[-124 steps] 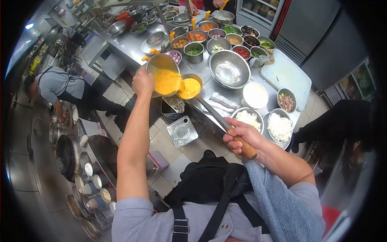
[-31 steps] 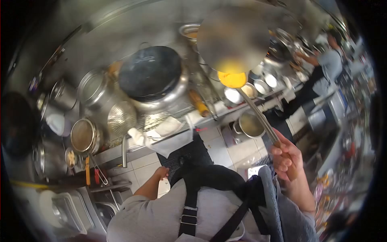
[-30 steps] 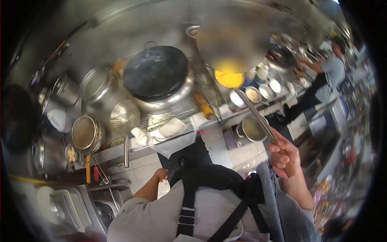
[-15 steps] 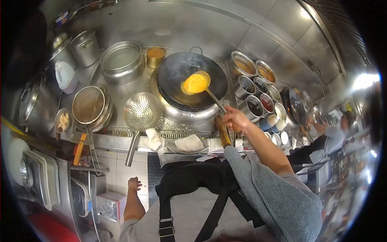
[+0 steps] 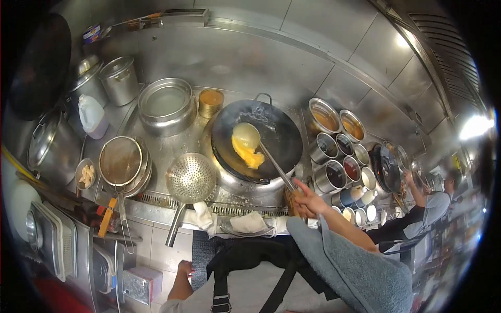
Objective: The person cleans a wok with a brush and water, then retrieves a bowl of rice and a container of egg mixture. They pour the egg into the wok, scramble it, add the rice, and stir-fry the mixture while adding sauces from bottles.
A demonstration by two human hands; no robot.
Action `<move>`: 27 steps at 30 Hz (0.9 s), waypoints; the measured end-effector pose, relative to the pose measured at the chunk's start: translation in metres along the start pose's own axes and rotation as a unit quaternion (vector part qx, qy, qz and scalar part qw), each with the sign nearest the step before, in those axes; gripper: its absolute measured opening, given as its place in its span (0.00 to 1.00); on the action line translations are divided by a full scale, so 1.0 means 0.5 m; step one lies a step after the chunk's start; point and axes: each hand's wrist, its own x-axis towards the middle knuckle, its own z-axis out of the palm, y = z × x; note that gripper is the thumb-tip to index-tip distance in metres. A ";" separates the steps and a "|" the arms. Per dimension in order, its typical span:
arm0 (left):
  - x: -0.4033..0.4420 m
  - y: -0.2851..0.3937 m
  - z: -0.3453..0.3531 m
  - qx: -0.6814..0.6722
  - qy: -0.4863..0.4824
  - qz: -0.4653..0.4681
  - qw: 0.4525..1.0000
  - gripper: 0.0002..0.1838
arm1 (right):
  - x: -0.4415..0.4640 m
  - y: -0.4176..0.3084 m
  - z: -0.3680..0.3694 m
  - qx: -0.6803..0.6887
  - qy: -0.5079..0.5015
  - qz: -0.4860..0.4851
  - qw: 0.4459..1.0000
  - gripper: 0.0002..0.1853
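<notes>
Inside wok rim [image 5: 301, 137], ladle bowl [image 5: 246, 134]

The scene is covered by a single head view, worn on the person's head and aimed forward and steeply down. The wok [image 5: 284, 141] is seen from above at a slant, near the middle, with the wall [image 5: 261, 52] rising behind it. The chest [image 5: 255, 287] and towel [image 5: 355, 261] are caught very close, along the bottom edge. The right hand [image 5: 308, 201] and ladle [image 5: 247, 133] are viewed from above, the left hand [image 5: 184, 269] low on the left. A strip of floor [image 5: 167, 245] is included. Lines are bent by the wide lens, corners are darkened, and a co-worker [image 5: 438, 201] is shown farther off, tilted, at the right.
</notes>
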 end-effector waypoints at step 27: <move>-0.359 0.003 0.217 0.171 0.158 0.277 0.932 0.18 | 0.076 0.129 0.061 0.182 0.113 -0.087 0.973 0.46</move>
